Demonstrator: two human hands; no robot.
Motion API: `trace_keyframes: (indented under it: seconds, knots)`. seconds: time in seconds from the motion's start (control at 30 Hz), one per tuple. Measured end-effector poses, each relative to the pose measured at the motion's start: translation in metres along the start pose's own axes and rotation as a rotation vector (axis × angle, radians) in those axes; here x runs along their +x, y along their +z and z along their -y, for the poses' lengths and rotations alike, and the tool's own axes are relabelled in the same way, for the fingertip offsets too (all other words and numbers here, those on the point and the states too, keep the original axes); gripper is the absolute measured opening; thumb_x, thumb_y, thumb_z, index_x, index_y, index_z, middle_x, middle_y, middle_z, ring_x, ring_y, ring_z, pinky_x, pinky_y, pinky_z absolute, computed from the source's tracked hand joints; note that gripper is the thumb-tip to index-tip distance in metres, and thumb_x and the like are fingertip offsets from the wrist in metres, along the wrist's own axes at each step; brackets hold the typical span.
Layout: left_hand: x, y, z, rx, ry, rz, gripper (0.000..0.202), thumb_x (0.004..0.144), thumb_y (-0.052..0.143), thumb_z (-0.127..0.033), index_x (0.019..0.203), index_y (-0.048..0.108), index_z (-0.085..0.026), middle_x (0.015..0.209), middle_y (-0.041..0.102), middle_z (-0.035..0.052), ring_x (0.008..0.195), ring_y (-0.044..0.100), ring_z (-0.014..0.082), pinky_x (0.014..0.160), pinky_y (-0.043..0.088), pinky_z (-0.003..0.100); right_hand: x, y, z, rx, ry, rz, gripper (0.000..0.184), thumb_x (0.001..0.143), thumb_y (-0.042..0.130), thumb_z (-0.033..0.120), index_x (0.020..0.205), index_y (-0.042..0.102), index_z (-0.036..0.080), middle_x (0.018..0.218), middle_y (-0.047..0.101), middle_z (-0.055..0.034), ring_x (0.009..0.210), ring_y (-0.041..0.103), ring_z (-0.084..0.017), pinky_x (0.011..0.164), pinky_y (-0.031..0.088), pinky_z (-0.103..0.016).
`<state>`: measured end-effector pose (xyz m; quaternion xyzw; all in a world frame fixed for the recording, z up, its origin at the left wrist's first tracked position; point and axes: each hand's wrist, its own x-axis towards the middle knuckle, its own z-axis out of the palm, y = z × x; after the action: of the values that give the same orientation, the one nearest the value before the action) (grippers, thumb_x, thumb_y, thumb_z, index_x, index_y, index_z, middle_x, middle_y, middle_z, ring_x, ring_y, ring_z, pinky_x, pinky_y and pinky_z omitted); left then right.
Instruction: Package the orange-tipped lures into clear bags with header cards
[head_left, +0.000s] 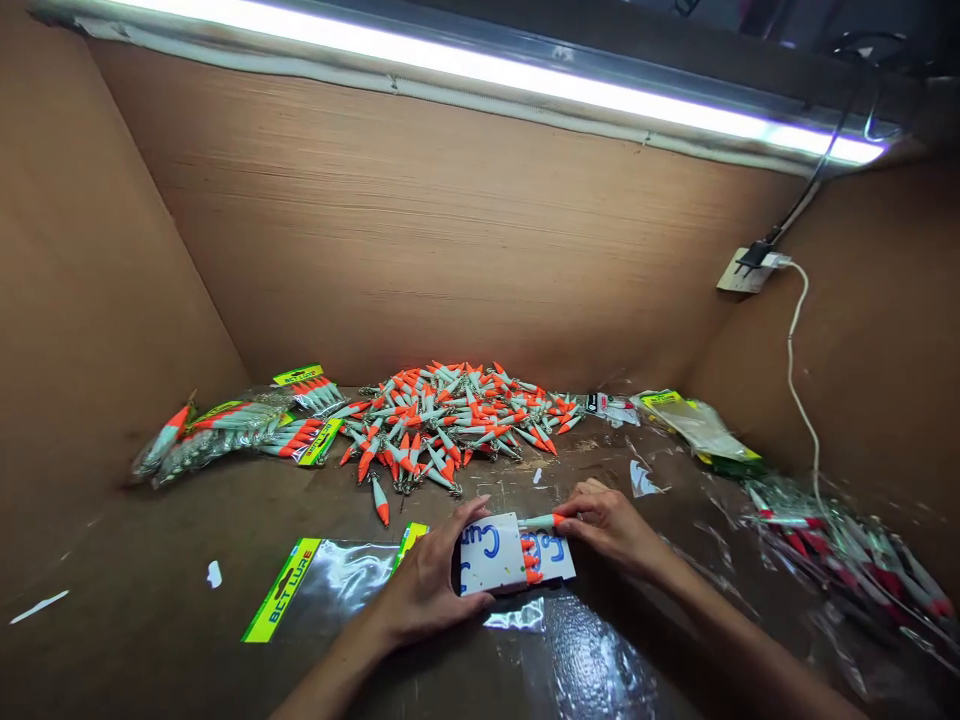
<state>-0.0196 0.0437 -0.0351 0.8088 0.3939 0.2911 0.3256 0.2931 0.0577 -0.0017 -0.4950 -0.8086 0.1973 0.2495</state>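
My left hand point(427, 585) grips a small white holder point(480, 570) with blue handwriting, its thumb along the near edge and fingers along the far edge. Several orange lure tips point(532, 562) stick out of the holder's right side, over a white flap. Between the closed fingertips of my right hand point(611, 525) is the orange end of a fishing lure point(541, 522). Its pale body points left, at the holder's far right corner. Just beyond my hands lies a heap of orange-and-white lures point(450, 415) with hooks; one single lure point(380, 500) rests in front of it.
Clear bags with a yellow BCT LURE header point(283, 590) lie left of my left hand. Filled lure packs point(240, 430) are piled at the back left. More bags point(694, 425) and red-and-white lures in plastic point(847, 550) lie right. A white cable point(795, 380) hangs from the socket.
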Motion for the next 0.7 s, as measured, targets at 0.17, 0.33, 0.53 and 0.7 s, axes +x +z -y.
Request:
trace_keyframes:
  seconds: [0.17,0.33,0.53,0.7]
  knots:
    - [-0.002,0.001,0.0,0.015,-0.001,0.018,0.107,0.062,0.08,-0.021,0.152,0.023,-0.035,0.142,0.054,0.0047,0.128,0.053,0.0282,0.108,0.044,0.043,0.018,0.04,0.02,-0.071,-0.155,0.028,0.014,0.092,0.067,0.035,0.09,0.078,0.027,0.081,0.068,-0.0025,0.087,0.056,-0.019,0.081,0.041,-0.031]
    - [-0.004,0.0,0.004,0.051,0.006,0.008,0.107,0.062,0.081,-0.024,0.151,0.024,-0.035,0.145,0.052,0.0059,0.128,0.054,0.0299,0.108,0.044,0.045,0.039,0.025,0.018,-0.038,-0.3,0.208,0.014,0.093,0.065,0.035,0.095,0.077,0.027,0.087,0.07,-0.001,0.086,0.06,-0.017,0.085,0.042,-0.03]
    - [-0.004,0.001,0.008,0.036,0.029,0.027,0.111,0.06,0.083,-0.023,0.152,0.022,-0.036,0.146,0.051,0.0057,0.129,0.053,0.0289,0.108,0.044,0.043,0.108,0.002,0.017,-0.464,-0.254,-0.118,0.024,0.097,0.057,0.025,0.118,0.067,0.023,0.11,0.068,-0.0081,0.101,0.057,-0.022,0.085,0.043,-0.03]
    - [-0.006,0.003,0.012,0.049,0.032,0.009,0.115,0.057,0.086,-0.024,0.152,0.023,-0.036,0.144,0.052,0.0054,0.127,0.053,0.029,0.108,0.044,0.043,0.15,0.013,0.018,-0.616,-0.306,-0.11,0.021,0.096,0.054,0.018,0.095,0.074,0.022,0.09,0.069,-0.0084,0.09,0.055,-0.022,0.076,0.039,-0.029]
